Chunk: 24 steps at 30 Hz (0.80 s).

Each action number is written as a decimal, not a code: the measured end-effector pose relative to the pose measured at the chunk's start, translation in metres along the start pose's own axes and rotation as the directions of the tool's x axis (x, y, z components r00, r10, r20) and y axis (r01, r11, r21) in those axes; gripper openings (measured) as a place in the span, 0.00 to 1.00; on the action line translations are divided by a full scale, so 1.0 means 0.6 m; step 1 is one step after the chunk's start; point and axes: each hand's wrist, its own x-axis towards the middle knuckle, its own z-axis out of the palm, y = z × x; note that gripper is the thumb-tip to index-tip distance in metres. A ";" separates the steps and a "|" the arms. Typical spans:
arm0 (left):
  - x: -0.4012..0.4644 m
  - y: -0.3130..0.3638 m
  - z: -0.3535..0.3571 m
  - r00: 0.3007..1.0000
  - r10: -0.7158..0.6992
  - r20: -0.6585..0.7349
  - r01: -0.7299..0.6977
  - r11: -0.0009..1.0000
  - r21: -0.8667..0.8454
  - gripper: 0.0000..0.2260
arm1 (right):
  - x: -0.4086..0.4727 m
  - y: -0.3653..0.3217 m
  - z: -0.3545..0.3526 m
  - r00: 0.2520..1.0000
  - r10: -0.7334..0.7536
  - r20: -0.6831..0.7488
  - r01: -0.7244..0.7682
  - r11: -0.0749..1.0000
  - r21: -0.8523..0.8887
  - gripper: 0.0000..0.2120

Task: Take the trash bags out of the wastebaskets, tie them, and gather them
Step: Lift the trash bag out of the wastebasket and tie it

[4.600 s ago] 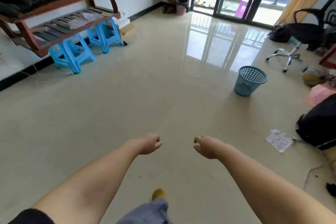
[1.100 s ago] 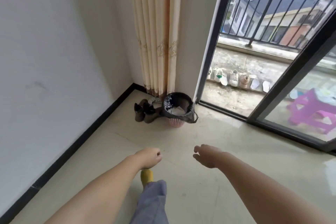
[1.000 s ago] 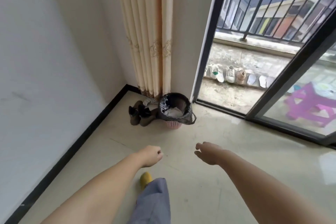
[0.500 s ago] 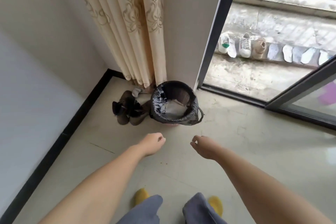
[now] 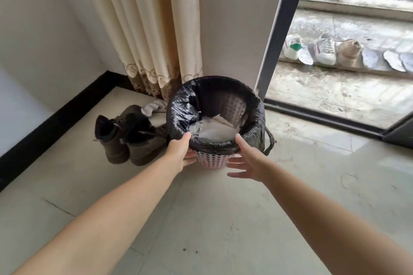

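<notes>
Pink wastebasket (image 5: pixel 212 161) w/ holes, on the floor (image 5: pixel 223 219) in the corner, by the curtain (image 5: pixel 154 29) & open door. Black trash bag (image 5: pixel 214 118) inside it, top edge folded over the rim. White paper (image 5: pixel 216 129) in the bag. Left hand (image 5: pixel 182 150) spread, thumb on the bag's near-left rim, fingers down on the basket side. Right hand (image 5: pixel 244 163) spread wide too, thumb at the near-right rim; touching or not, can't tell. Brown boots (image 5: pixel 127 138) just left of the basket. White shoes (image 5: pixel 321 51) in a row outside.
</notes>
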 end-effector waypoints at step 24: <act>0.022 -0.061 -0.024 0.973 -0.153 0.170 0.213 0.875 -0.435 0.17 | -0.008 0.028 -0.035 0.982 -0.042 -0.182 0.141 0.806 0.575 0.08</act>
